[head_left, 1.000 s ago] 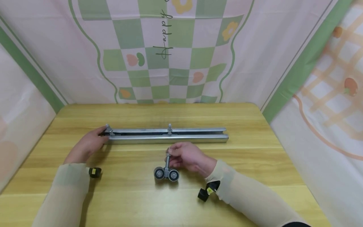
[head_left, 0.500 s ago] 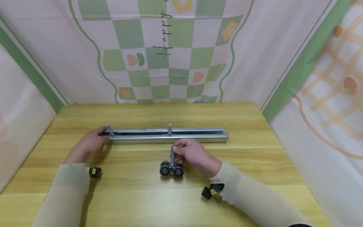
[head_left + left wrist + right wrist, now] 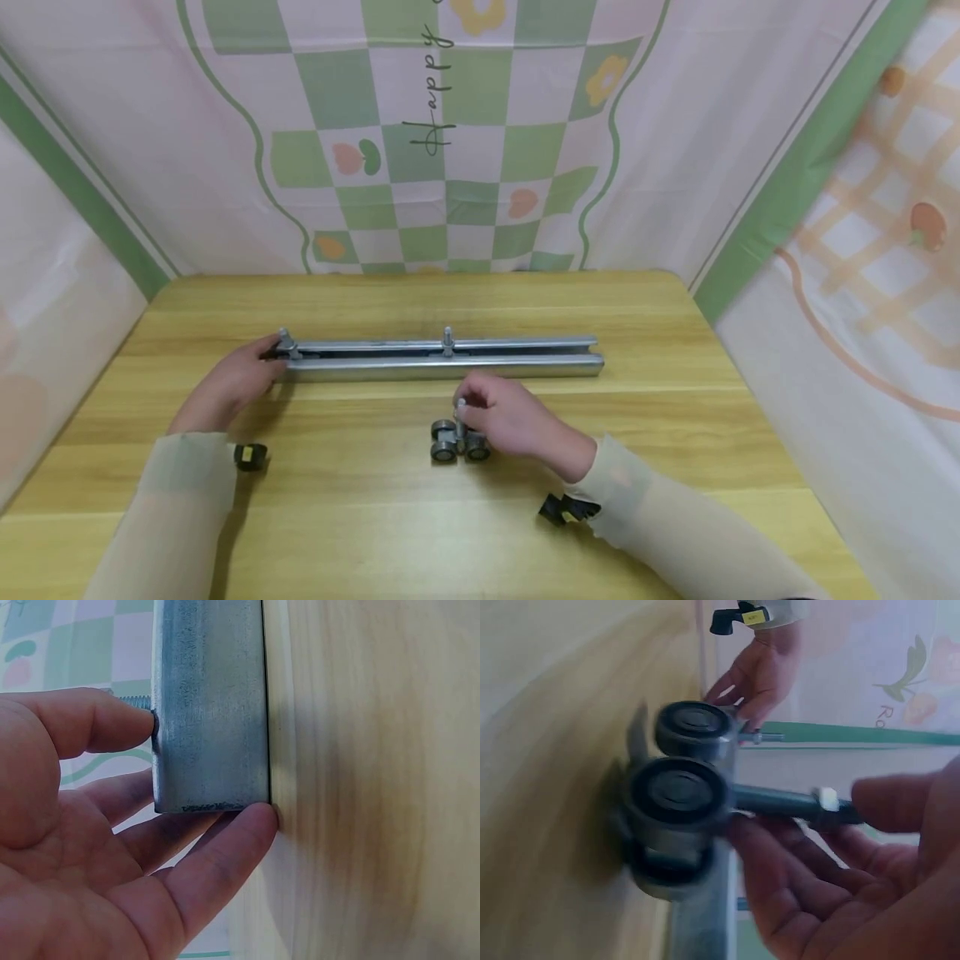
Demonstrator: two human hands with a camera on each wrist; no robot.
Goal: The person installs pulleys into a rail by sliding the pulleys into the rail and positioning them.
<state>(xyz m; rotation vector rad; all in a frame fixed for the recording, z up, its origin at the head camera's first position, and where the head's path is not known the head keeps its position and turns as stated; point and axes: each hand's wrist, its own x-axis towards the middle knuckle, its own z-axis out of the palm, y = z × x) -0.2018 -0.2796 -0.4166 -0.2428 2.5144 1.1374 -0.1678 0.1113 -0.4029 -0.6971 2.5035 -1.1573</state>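
A hanging-door roller trolley (image 3: 444, 439) with small dark wheels and an upright threaded bolt is in front of the track. My right hand (image 3: 521, 417) pinches the bolt (image 3: 780, 801) near its nut, thumb on one side and fingers on the other. The wheels (image 3: 679, 791) are close to the tabletop; whether they touch it I cannot tell. A steel channel track (image 3: 450, 368) lies across the table, slot upward. My left hand (image 3: 236, 382) holds its left end, with the thumb on the upper edge and fingers around the end face (image 3: 210, 806).
Two more bolts stick up from the track's slot, one (image 3: 284, 340) at the left end by my left hand, the other (image 3: 448, 340) near the middle. The wooden table (image 3: 375, 533) ends at a patterned cloth backdrop (image 3: 480, 150), with cloth on both sides.
My right hand has shifted a little right, lowering and tilting the trolley so that its bolt points more toward me and several wheels show. The left hand and track have stayed in place.
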